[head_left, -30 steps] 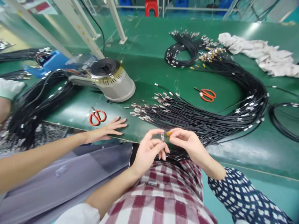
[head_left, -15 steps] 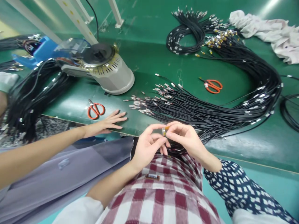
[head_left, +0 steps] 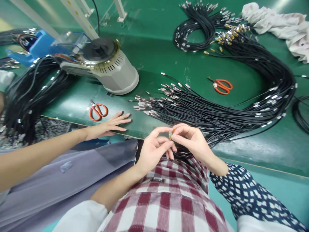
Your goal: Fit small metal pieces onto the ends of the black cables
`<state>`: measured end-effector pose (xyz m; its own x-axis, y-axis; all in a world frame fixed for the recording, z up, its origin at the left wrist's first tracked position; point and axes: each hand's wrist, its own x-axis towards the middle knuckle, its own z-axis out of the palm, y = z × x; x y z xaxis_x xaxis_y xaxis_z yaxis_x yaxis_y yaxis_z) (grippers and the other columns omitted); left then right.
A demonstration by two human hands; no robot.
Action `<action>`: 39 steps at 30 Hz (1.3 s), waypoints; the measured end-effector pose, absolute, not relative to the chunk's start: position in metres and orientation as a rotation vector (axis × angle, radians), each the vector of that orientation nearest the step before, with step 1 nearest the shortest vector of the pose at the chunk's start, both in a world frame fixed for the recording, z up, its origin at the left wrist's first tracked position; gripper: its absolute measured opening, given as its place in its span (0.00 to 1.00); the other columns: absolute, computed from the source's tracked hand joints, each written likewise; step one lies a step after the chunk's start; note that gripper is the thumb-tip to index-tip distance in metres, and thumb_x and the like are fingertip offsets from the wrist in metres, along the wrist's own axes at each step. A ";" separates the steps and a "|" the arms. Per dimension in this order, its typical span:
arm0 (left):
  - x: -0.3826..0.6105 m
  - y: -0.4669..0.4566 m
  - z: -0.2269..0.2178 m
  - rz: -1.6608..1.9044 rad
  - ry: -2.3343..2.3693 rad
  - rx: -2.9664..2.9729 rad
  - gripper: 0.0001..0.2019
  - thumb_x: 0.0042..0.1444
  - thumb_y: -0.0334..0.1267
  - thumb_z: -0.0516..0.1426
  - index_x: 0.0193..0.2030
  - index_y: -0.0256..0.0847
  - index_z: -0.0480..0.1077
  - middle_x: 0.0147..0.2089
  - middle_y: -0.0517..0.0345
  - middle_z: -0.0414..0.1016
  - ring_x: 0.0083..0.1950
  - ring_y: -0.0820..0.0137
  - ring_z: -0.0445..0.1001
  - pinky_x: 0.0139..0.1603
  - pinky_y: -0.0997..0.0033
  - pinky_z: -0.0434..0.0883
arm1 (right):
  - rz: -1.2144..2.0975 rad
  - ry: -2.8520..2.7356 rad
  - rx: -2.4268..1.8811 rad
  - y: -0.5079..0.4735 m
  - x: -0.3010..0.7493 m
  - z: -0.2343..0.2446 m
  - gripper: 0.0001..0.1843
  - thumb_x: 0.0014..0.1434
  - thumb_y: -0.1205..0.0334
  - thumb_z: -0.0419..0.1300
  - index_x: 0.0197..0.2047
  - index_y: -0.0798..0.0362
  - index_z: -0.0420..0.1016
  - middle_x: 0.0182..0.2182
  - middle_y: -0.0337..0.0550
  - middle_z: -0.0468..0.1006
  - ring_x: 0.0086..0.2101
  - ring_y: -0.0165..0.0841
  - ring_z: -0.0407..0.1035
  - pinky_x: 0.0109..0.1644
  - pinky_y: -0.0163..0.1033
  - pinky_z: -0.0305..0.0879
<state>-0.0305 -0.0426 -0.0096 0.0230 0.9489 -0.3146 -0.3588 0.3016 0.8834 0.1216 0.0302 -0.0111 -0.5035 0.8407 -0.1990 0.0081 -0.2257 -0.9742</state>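
Over the table's front edge, my left hand has its fingers curled, the forefinger and thumb around a small silvery cable connector. My right hand pinches at the same connector from the other side, thumb against forefinger. A bit of amber tape shows between my right fingertips, mostly hidden by them. Black cables hang below both hands by the checked apron. Just beyond lies a large bundle of black cables, its silvery ends fanned out to the left.
A grey round tape dispenser stands at the left. Orange-handled snips lie before it, another pair right of centre. A co-worker's hand rests spread on the table edge. Coiled cables and a white cloth lie behind.
My right fingertips have closed further around the connector, and less amber tape shows. The view has shifted slightly; the co-worker's hand stays on the table edge.
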 end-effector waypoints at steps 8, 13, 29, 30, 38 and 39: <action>-0.029 -0.040 -0.014 1.210 1.079 0.707 0.14 0.62 0.42 0.59 0.50 0.40 0.65 0.25 0.61 0.77 0.19 0.73 0.74 0.21 0.79 0.68 | 1.555 -1.602 -1.081 0.027 0.121 -0.011 0.06 0.55 0.60 0.67 0.28 0.51 0.77 0.38 0.44 0.78 0.41 0.36 0.73 0.53 0.45 0.67; -0.031 -0.037 -0.016 1.225 1.050 0.696 0.12 0.64 0.42 0.57 0.50 0.39 0.66 0.26 0.59 0.77 0.20 0.73 0.74 0.20 0.79 0.67 | 1.712 -1.505 -1.061 0.029 0.125 -0.013 0.11 0.57 0.52 0.65 0.30 0.50 0.80 0.40 0.45 0.78 0.43 0.37 0.73 0.53 0.44 0.68; -0.031 -0.037 -0.013 1.116 1.090 0.396 0.15 0.46 0.40 0.70 0.30 0.34 0.68 0.25 0.57 0.77 0.20 0.78 0.70 0.22 0.81 0.63 | 1.694 -1.477 -1.053 0.030 0.123 -0.013 0.09 0.55 0.55 0.67 0.28 0.51 0.81 0.36 0.44 0.80 0.39 0.36 0.74 0.48 0.43 0.69; -0.031 -0.038 -0.013 1.120 1.083 0.388 0.15 0.47 0.40 0.70 0.29 0.34 0.69 0.25 0.57 0.77 0.20 0.78 0.70 0.22 0.81 0.62 | 1.689 -1.490 -1.047 0.030 0.124 -0.012 0.09 0.55 0.55 0.67 0.28 0.51 0.81 0.36 0.44 0.80 0.38 0.35 0.74 0.48 0.43 0.69; -0.029 -0.040 -0.019 1.103 0.939 0.362 0.12 0.50 0.40 0.68 0.30 0.35 0.72 0.26 0.55 0.79 0.18 0.79 0.68 0.21 0.81 0.61 | 1.846 -1.431 -0.953 0.034 0.125 -0.016 0.08 0.55 0.56 0.68 0.29 0.51 0.82 0.38 0.44 0.79 0.40 0.34 0.74 0.48 0.41 0.69; -0.029 -0.040 -0.021 1.095 0.917 0.370 0.12 0.51 0.41 0.68 0.30 0.35 0.73 0.26 0.55 0.79 0.18 0.80 0.67 0.20 0.81 0.59 | 1.874 -1.408 -0.929 0.034 0.125 -0.017 0.07 0.55 0.56 0.68 0.30 0.51 0.82 0.40 0.44 0.79 0.41 0.34 0.74 0.50 0.42 0.69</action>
